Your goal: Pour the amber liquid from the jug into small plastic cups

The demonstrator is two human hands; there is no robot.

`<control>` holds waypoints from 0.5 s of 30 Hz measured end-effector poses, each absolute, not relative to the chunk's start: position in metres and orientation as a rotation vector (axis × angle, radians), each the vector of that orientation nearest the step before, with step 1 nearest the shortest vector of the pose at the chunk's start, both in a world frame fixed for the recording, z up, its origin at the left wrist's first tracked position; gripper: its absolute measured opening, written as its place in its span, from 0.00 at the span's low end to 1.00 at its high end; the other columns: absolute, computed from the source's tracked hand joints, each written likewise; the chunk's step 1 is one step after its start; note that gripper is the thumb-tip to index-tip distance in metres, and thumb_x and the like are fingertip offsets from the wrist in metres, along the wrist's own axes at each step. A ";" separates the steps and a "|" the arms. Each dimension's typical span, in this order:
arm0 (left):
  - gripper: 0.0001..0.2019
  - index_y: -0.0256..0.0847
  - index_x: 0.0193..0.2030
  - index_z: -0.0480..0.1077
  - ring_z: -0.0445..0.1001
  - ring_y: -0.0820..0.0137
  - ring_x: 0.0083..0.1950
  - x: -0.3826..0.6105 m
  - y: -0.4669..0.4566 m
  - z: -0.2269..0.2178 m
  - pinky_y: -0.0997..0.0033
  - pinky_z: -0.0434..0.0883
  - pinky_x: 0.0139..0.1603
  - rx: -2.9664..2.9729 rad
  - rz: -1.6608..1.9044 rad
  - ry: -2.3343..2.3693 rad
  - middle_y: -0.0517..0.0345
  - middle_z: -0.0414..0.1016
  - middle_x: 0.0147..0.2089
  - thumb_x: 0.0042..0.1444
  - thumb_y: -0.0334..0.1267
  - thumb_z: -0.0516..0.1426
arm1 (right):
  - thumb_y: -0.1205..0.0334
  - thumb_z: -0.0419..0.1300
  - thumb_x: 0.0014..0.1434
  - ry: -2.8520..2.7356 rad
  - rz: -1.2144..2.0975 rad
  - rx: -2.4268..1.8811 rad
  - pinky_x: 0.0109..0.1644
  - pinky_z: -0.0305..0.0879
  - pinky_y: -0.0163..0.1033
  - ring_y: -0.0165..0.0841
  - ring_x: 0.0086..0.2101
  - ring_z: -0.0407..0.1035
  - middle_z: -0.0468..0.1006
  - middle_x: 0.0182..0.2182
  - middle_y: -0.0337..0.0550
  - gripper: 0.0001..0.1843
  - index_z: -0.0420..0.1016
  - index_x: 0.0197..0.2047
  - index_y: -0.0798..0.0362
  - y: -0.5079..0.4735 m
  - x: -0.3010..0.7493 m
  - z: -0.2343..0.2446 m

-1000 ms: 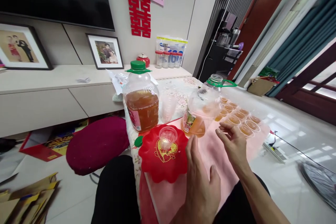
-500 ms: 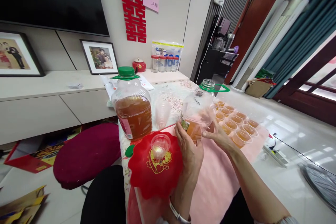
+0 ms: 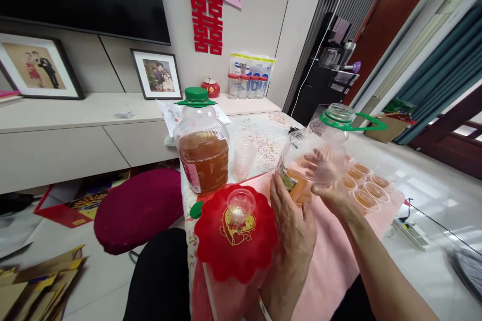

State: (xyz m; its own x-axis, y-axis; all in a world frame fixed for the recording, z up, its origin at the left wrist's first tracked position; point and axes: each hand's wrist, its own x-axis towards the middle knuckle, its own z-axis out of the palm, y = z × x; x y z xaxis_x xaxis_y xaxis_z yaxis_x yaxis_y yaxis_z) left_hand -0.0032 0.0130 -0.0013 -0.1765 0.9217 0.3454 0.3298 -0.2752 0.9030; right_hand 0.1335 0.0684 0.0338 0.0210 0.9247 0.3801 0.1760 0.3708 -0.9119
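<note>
Both my hands hold a large clear plastic jug (image 3: pixel 312 160) with an open mouth and a green handle ring; a little amber liquid sits in its bottom. My left hand (image 3: pixel 291 215) grips its near side and my right hand (image 3: pixel 331 193) wraps round its far right side. The jug is lifted and tilted to the right. Left of it, a small empty clear cup (image 3: pixel 241 204) stands on a red scalloped plate (image 3: pixel 235 241). A second jug (image 3: pixel 203 148) with a green cap, about half full of amber liquid, stands behind the plate.
Several small cups of amber liquid (image 3: pixel 367 185) stand in rows on the pink cloth (image 3: pixel 324 271) at right. A stack of clear cups (image 3: pixel 244 158) and a loose green cap (image 3: pixel 196 209) lie near the capped jug. A maroon cushion (image 3: pixel 139 208) lies on the floor left.
My hands reached forward, closed round the open jug, then lifted it up and tilted it to the right. The view shifted slightly.
</note>
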 end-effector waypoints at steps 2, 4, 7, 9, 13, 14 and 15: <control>0.37 0.37 0.78 0.43 0.55 0.53 0.79 -0.003 0.007 0.003 0.44 0.64 0.76 1.579 1.540 1.381 0.38 0.52 0.78 0.65 0.36 0.54 | 0.37 0.77 0.41 -1.438 0.752 -1.076 0.72 0.57 0.66 0.54 0.66 0.64 0.72 0.66 0.49 0.56 0.62 0.70 0.39 0.062 0.138 0.045; 0.37 0.38 0.77 0.44 0.57 0.54 0.77 -0.005 0.002 0.009 0.46 0.65 0.75 1.546 1.609 1.250 0.38 0.54 0.77 0.65 0.36 0.55 | 0.38 0.77 0.41 -1.438 0.711 -1.098 0.73 0.55 0.66 0.55 0.66 0.64 0.75 0.63 0.47 0.52 0.67 0.67 0.39 0.053 0.143 0.055; 0.35 0.40 0.76 0.47 0.58 0.55 0.77 -0.012 -0.005 0.016 0.48 0.64 0.76 1.470 1.614 1.011 0.38 0.54 0.76 0.65 0.37 0.55 | 0.40 0.77 0.43 -1.449 0.675 -1.128 0.73 0.55 0.67 0.55 0.66 0.65 0.76 0.62 0.47 0.50 0.68 0.67 0.41 0.036 0.148 0.067; 0.34 0.42 0.74 0.49 0.62 0.54 0.74 -0.015 -0.010 0.018 0.50 0.67 0.73 1.432 1.570 0.899 0.37 0.56 0.75 0.65 0.39 0.57 | 0.40 0.76 0.44 -1.458 0.663 -1.148 0.71 0.59 0.66 0.55 0.65 0.66 0.75 0.64 0.48 0.52 0.65 0.69 0.41 0.026 0.151 0.073; 0.31 0.42 0.70 0.52 0.70 0.57 0.68 -0.020 -0.018 0.021 0.53 0.73 0.67 1.235 1.478 0.693 0.38 0.62 0.70 0.64 0.42 0.59 | 0.41 0.77 0.44 -1.479 0.622 -1.233 0.69 0.62 0.66 0.56 0.64 0.68 0.76 0.62 0.50 0.52 0.65 0.69 0.45 0.006 0.151 0.085; 0.31 0.43 0.69 0.52 0.71 0.58 0.67 -0.022 -0.020 0.023 0.53 0.73 0.67 1.149 1.430 0.631 0.38 0.63 0.70 0.63 0.42 0.60 | 0.42 0.77 0.43 -1.487 0.610 -1.259 0.69 0.62 0.66 0.56 0.64 0.68 0.77 0.61 0.51 0.52 0.67 0.68 0.46 0.001 0.150 0.089; 0.32 0.43 0.67 0.53 0.71 0.58 0.67 -0.025 -0.021 0.025 0.52 0.74 0.67 1.060 1.368 0.574 0.39 0.63 0.69 0.61 0.42 0.62 | 0.41 0.78 0.42 -1.498 0.597 -1.283 0.69 0.62 0.66 0.56 0.63 0.69 0.78 0.60 0.51 0.51 0.68 0.66 0.46 -0.004 0.148 0.093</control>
State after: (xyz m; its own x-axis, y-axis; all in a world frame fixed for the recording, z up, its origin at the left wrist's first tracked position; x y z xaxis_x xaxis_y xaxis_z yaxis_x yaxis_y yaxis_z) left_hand -0.0245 -0.0209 0.0247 0.1723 0.9552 0.2409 -0.4976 -0.1266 0.8581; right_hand 0.1479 -0.0041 0.0926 0.0993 0.9211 0.3765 0.4100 0.3069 -0.8589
